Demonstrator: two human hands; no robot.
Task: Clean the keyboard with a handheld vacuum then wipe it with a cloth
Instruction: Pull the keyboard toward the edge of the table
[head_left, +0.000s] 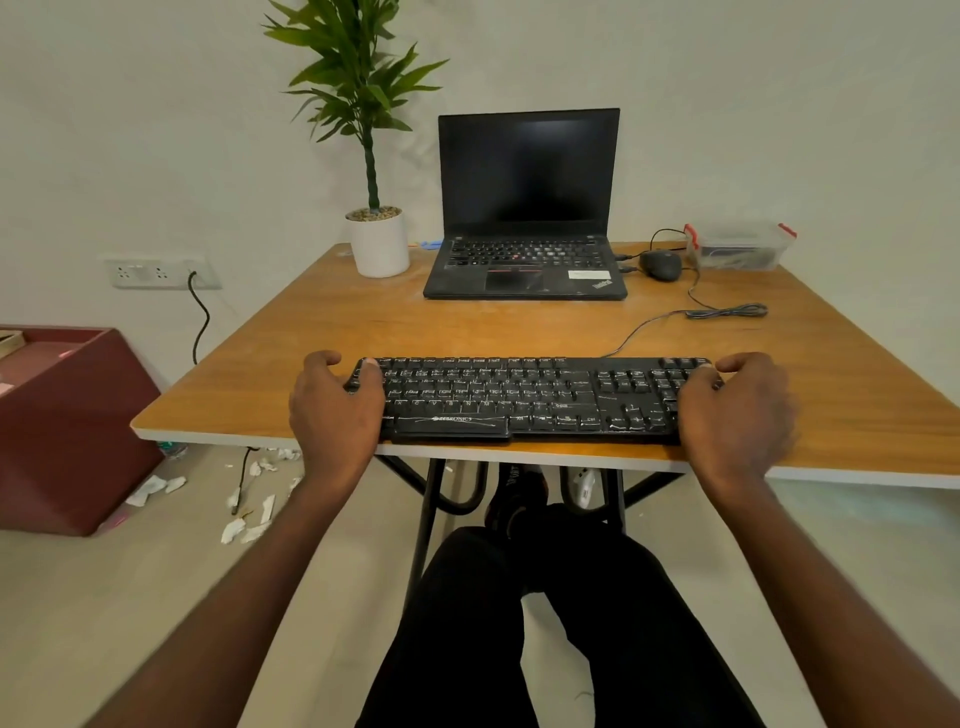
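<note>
Black keyboard (524, 397), one, lies at the wooden table's (519, 327) near edge; two hands: left hand (335, 397) and right hand (735, 410) grip its ends, fingers curled over.

I read this as a small office or home desk corner: a wooden table (363, 332) against a plain wall, an open laptop (527, 208) at twelve o'clock, a potted plant (376, 228) at eleven, a wall socket strip (156, 271) at nine.

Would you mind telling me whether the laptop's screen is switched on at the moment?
No, the laptop stands open at the back of the table, but its screen is wholly dark and shows no picture.
</note>
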